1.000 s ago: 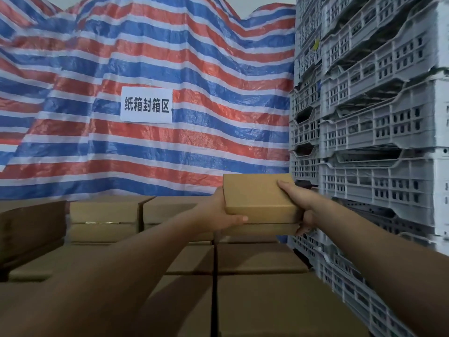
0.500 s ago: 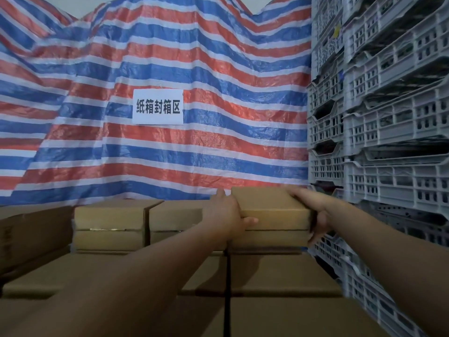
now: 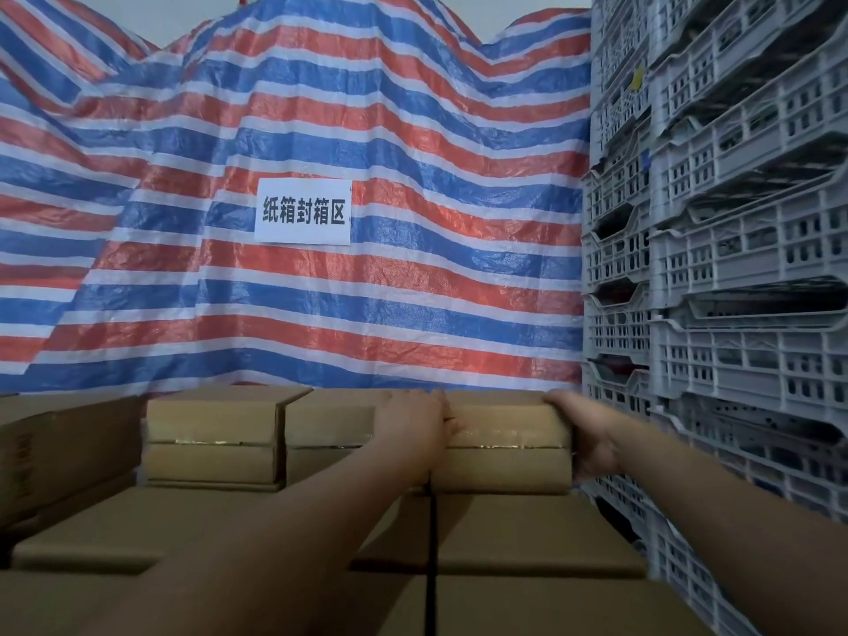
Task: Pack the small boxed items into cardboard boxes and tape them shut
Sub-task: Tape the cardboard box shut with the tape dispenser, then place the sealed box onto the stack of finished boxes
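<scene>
A taped brown cardboard box (image 3: 504,422) now sits on top of another box (image 3: 500,470) at the right end of the back row. My left hand (image 3: 413,422) holds its left end, thumb on the front face. My right hand (image 3: 585,433) grips its right end, fingers over the top edge. Two more stacked pairs of boxes (image 3: 211,440) stand to the left in the same row, one of them partly hidden by my left arm.
Larger cardboard boxes (image 3: 527,530) form the layer underneath, with a dark gap down the middle. Grey plastic crates (image 3: 734,250) are stacked high on the right. A red, white and blue striped tarp (image 3: 413,291) with a white sign (image 3: 303,211) hangs behind.
Both hands carried the box forward and down from mid-air and set it on the box at the right end of the row. The camera moved closer.
</scene>
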